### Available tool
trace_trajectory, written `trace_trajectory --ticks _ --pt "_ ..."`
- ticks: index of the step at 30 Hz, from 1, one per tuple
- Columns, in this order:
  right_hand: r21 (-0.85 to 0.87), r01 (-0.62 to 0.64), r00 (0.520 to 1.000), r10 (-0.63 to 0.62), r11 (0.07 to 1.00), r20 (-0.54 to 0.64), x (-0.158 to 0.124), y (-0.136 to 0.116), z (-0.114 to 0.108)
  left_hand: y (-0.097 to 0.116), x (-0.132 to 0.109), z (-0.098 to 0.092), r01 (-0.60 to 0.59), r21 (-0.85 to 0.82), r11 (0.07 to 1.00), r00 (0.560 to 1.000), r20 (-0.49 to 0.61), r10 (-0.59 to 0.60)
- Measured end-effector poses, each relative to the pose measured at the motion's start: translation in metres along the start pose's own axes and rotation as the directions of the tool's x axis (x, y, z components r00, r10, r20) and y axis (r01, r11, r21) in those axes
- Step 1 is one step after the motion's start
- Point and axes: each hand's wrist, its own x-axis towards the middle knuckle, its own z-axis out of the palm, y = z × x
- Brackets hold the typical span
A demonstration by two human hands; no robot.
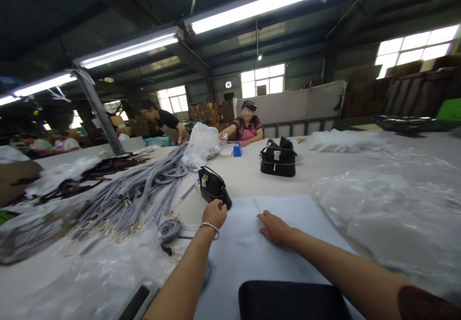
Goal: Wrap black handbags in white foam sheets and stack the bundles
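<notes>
My left hand [214, 213] is closed at the near end of a small black handbag [213, 185] with gold trim and a hang tag; a thin bracelet circles that wrist. My right hand [272, 227] lies flat with fingers stretched out on a stack of white sheets [248, 253] spread in front of me. A dark flat item [291, 301] lies at the near edge of the sheets. A coiled grey strap [169, 230] rests just left of my left arm.
A heap of grey straps [144, 190] and dark brown straps [104, 169] covers the left of the table. Clear plastic bags [389, 205] pile up on the right. Further off stand more black handbags [278, 159], a white bag [200, 149] and a blue box [236, 149]. Two people work at the far end.
</notes>
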Motion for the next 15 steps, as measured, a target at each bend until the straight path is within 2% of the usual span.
trace_trajectory --ticks 4,9,12,15 --pt "-0.017 -0.028 0.999 0.028 0.999 0.035 0.007 0.001 -0.004 -0.005 0.009 0.012 0.017 -0.164 0.986 0.997 0.078 -0.004" --pt "-0.031 -0.053 0.999 0.053 0.998 -0.004 0.010 -0.001 0.004 -0.007 0.013 0.014 0.097 -0.319 0.943 0.994 0.083 -0.074" --pt "-0.014 -0.044 0.995 0.042 0.999 -0.090 0.001 0.001 0.011 0.001 0.011 0.009 0.155 -0.410 0.899 0.987 0.106 -0.121" --pt "0.080 0.044 0.983 -0.029 0.996 -0.180 -0.009 0.008 0.014 0.021 0.010 -0.001 0.212 -0.538 0.816 0.976 0.161 -0.148"
